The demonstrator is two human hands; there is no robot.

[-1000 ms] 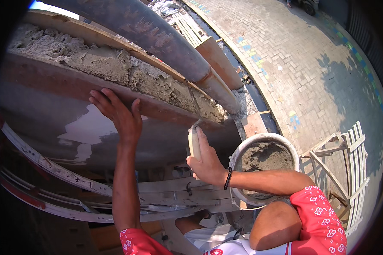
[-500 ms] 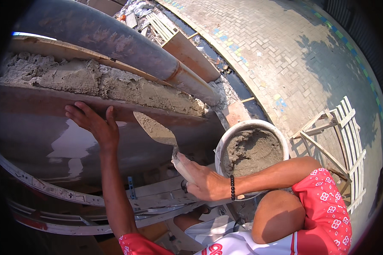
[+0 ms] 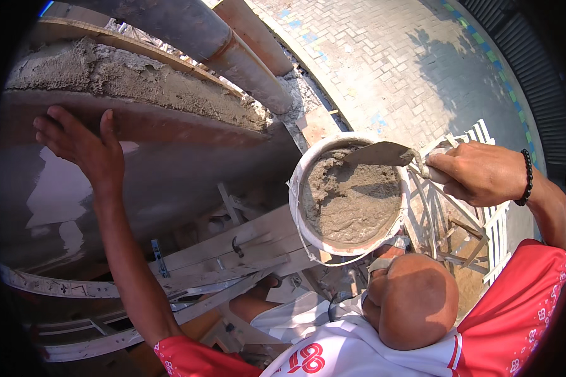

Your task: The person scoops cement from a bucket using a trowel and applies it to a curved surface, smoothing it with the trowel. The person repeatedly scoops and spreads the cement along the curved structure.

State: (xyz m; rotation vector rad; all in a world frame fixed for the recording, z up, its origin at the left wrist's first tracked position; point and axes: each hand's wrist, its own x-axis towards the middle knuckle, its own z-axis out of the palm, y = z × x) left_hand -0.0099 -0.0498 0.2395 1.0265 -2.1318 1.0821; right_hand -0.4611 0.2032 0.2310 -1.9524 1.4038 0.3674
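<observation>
My right hand is closed round the handle of a trowel. The trowel's blade reaches over the far rim of a bucket of wet grey mortar; whether its tip touches the mortar I cannot tell. To the left, my left hand rests with spread fingers on the smooth dark face of a wall, just below its top edge. Along that edge runs a band of rough mortar.
A thick grey pipe slants behind the wall top, beside a wooden board. Below the wall are planks with a hammer and a ladder. A white slatted wooden frame stands right of the bucket, near a paved road.
My right hand has swung the trowel from in front of the wall to over the bucket on the right. The view has shifted; my left hand still lies on the wall.
</observation>
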